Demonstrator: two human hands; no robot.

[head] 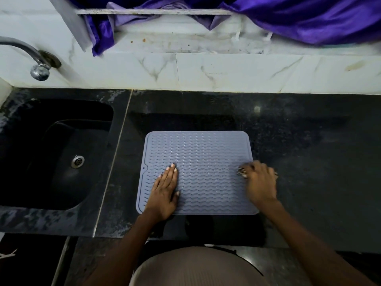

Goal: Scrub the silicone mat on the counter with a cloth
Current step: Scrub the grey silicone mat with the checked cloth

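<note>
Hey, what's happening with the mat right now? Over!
Left hand flat on mat, pinning it. Right hand blurred at mat's right edge, closed on a small cloth. Nothing in the way.

The silicone mat [199, 172] lies on the counter [309, 141]; sink [55, 153] to its left, tap [39, 68] behind-left, both hands [165, 188] [259, 180] on it

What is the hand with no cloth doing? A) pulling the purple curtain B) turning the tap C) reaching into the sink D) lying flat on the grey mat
D: the left hand lies palm down, fingers straight, on the left part of the grey mat, while the right hand works at the mat's right edge.
</note>
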